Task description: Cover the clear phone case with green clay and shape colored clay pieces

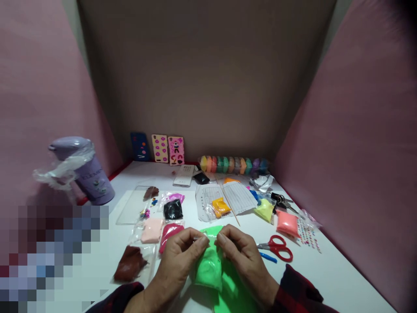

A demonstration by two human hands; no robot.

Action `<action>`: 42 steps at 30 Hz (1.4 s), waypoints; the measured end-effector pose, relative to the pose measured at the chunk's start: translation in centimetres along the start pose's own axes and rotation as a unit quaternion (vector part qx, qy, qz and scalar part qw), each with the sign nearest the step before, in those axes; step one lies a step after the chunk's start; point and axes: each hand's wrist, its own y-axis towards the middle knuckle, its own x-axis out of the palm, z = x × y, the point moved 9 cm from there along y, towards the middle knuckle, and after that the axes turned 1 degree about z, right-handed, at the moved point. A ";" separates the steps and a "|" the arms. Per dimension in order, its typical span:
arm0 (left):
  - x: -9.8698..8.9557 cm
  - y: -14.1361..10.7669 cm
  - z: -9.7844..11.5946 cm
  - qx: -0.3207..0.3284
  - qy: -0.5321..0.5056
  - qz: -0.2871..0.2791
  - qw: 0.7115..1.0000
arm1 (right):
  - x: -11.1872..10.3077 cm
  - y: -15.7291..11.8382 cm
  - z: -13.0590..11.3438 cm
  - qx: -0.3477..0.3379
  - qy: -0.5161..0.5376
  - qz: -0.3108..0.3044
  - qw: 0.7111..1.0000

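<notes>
A small bag of green clay [208, 271] is right in front of the person, with a flat, bright green thing [233, 293] low down beside it. The left hand [182, 256] and the right hand [243, 256] are both at the top of the green bag, one on each side. Each hand has its thumb and finger pinched together, holding the bag's top edge. To the left of the green bag is a bag of brown clay [129, 264]. To the right of it are a blue stick [269, 258] and scissors with red handles [280, 248]. Just past the green bag, on its left, are a dark pink bag [167, 234] and a peach bag [152, 230]. A coral bag [287, 223] is past it on the right. Straight beyond the green bag, a yellow-orange bag [220, 207] sits on paper [239, 195]. Far behind the green bag is a row of colorful clay [233, 164], and far to its left stands a purple cup [97, 182].
</notes>
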 end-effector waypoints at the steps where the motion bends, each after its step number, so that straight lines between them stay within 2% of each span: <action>1: 0.0 0.0 0.0 0.001 0.001 -0.001 1.000 | 0.1 0.0 0.0 -0.004 0.000 -0.002 1.000; 9: -0.2 0.2 -0.4 0.002 0.006 -0.007 1.000 | 0.3 -0.1 -0.3 -0.013 -0.012 -0.008 1.000; 16: -0.2 -0.1 0.4 0.024 0.024 0.010 0.999 | 0.6 -0.2 -0.2 -0.012 -0.009 -0.021 1.000; 27: 0.2 -0.4 0.8 0.041 0.035 -0.025 0.998 | 0.5 -0.6 -1.1 -0.060 -0.074 -0.026 0.995; 32: 0.2 -0.3 0.2 0.020 0.009 -0.034 0.999 | 0.1 -0.6 -1.3 -0.055 -0.065 0.002 0.996; 42: -0.3 0.2 -0.3 -0.006 -0.006 -0.020 1.000 | 0.0 -0.3 -0.4 -0.042 -0.044 0.008 0.998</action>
